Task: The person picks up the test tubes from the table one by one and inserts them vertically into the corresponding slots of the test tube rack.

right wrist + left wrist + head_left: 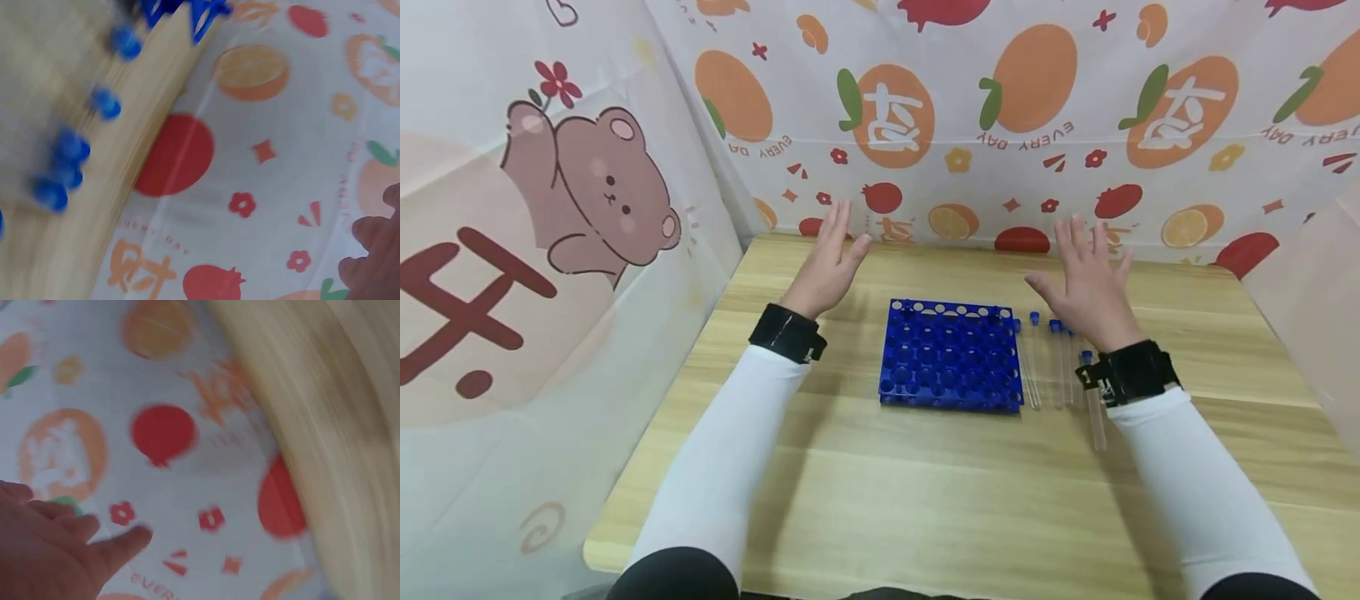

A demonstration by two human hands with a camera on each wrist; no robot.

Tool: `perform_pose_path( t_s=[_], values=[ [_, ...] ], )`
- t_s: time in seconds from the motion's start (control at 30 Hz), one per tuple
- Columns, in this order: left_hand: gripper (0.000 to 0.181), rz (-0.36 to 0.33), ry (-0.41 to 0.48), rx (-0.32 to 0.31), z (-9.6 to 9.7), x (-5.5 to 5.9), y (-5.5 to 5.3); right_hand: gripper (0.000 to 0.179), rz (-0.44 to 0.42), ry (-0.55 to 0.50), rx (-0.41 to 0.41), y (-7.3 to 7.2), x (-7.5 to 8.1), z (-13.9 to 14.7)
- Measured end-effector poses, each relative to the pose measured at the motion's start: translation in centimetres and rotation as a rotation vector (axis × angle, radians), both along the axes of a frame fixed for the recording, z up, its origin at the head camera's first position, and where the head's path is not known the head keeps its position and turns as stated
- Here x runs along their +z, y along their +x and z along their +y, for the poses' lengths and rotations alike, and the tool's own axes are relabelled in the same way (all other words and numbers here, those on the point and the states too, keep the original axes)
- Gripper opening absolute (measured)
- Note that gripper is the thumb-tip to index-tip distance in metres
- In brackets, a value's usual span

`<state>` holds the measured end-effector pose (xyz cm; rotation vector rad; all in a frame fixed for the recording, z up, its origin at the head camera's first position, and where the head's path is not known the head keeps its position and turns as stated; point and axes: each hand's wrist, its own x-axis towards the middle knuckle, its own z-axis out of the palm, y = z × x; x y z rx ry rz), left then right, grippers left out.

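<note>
A blue test tube rack (951,358) with rows of round holes sits on the wooden table. Several clear test tubes (1067,375) with blue caps lie to its right; their blue caps (69,147) look blurred in the right wrist view. My left hand (826,271) is raised to the left of the rack, fingers extended and holding nothing. Over the far side of the tubes, my right hand (1090,287) is lifted with fingers spread, also holding nothing. The right wrist partly covers the tubes nearest it.
The wooden table (925,500) meets a fruit-printed cloth (955,167) hanging along its back edge. On the left hangs another cloth (467,467) with a bear drawing. Black bands (786,333) circle both wrists.
</note>
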<state>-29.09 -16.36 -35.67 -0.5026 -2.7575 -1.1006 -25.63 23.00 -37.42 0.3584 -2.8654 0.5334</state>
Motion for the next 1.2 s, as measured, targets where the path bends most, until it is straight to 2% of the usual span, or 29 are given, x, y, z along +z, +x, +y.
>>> perform_pose_path(
  t_s=[0.1,0.17,0.27,0.37,0.47,0.57,0.73,0.87,1.0,1.2],
  values=[
    [0.074,-0.139,0.257,-0.075,-0.1,0.6,1.2,0.086,-0.005,-0.114,0.024,1.0,-0.4,-0.3],
    [0.074,-0.228,0.408,-0.084,-0.4,0.8,1.8,0.084,-0.039,-0.198,0.030,1.5,-0.4,-0.3],
    [0.070,-0.346,0.593,-0.032,-1.0,0.9,2.4,0.080,-0.102,-0.298,0.010,1.8,-0.2,-0.1],
    [0.057,-0.431,0.684,0.085,-1.6,0.1,3.0,0.071,-0.187,-0.325,-0.012,1.6,-0.3,0.0],
    [0.037,-0.485,0.692,0.181,-1.7,-1.6,3.7,0.059,-0.270,-0.297,-0.007,1.3,-1.1,-0.1],
    [0.024,-0.516,0.653,0.214,-1.3,-3.6,4.5,0.045,-0.320,-0.278,0.006,1.3,-2.2,-0.4],
    [0.035,-0.557,0.558,0.195,-0.2,-6.6,5.0,0.029,-0.326,-0.233,-0.003,2.0,-3.8,-0.3],
    [0.037,-0.611,0.534,0.200,0.9,-8.7,5.3,0.024,-0.361,-0.194,0.014,2.6,-4.7,0.2],
    [0.027,-0.671,0.547,0.191,1.8,-9.9,5.7,0.019,-0.402,-0.195,0.051,2.9,-5.5,0.5],
    [0.021,-0.749,0.556,0.099,1.7,-11.2,5.6,0.018,-0.444,-0.157,0.068,2.8,-6.5,0.2]
  ],
)
